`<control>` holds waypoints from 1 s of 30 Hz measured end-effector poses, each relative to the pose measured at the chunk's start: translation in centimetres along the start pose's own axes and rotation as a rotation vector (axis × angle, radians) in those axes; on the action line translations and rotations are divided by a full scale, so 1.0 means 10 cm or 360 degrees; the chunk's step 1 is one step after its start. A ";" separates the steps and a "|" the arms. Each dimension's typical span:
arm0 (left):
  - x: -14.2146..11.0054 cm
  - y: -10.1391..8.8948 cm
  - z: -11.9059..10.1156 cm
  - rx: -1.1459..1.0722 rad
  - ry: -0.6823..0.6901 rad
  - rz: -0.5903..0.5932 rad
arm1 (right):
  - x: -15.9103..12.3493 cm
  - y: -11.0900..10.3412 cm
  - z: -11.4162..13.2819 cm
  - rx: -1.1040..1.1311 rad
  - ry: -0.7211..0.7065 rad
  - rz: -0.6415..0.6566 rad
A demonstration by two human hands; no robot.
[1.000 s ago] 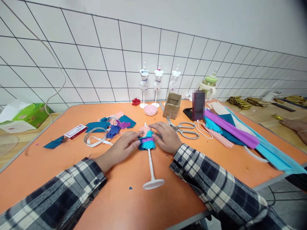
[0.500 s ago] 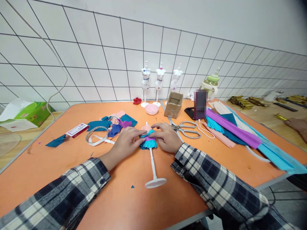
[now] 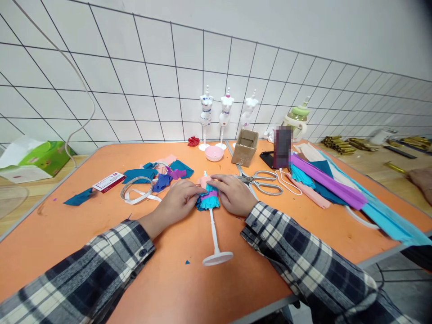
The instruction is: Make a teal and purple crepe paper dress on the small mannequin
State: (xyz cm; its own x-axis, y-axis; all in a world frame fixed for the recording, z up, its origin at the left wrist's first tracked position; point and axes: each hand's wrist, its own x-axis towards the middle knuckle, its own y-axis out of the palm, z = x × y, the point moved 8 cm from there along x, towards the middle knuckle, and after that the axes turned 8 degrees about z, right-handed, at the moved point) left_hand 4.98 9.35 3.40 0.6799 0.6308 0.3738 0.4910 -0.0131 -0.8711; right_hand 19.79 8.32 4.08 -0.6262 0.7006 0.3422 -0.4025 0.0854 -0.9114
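A small dress form lies on the orange table with its white stand and round base (image 3: 218, 258) toward me. A ruffled dress (image 3: 209, 202) in light blue, purple, dark teal and pink, which looks like crepe paper, wraps its torso. My left hand (image 3: 177, 201) is closed at the dress's left side, thumb and index finger pinching its edge. From the right, my right hand (image 3: 234, 194) grips the dressed torso, its fingers reaching over the chest. Those fingers partly hide the upper dress.
Scissors (image 3: 261, 181) lie right of my right hand. Behind stand a pink bowl (image 3: 214, 154), a cardboard box (image 3: 244, 148) and three white dress forms (image 3: 226, 110). Scraps (image 3: 138, 175) and a tape roll (image 3: 135, 194) lie left; coloured sheets (image 3: 332, 182) right. Another person's hand (image 3: 421, 180) shows far right.
The fingers of both hands have shifted slightly on the dress, and more of its pink top and light blue front shows. The dress form has barely moved.
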 end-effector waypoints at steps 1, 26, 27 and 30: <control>0.00 0.00 -0.01 -0.0006 0.0004 0.0010 | 0.00 0.01 -0.01 0.0027 0.0001 -0.0001; -0.03 -0.07 -0.18 0.0001 0.0105 0.0138 | 0.03 0.00 -0.01 0.0075 0.0200 -0.0113; -0.03 -0.08 -0.19 0.0021 0.0124 0.0148 | 0.03 0.00 -0.02 0.0107 0.0207 -0.0132; -0.04 -0.08 -0.21 0.0086 0.0161 0.0175 | 0.03 0.00 -0.08 0.0266 0.0273 -0.0206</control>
State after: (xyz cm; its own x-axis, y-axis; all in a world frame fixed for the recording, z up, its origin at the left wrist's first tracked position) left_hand 5.42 7.48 4.62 0.7807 0.5464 0.3032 0.3826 -0.0343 -0.9233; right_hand 20.13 9.06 3.98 -0.4454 0.8026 0.3968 -0.5853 0.0743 -0.8074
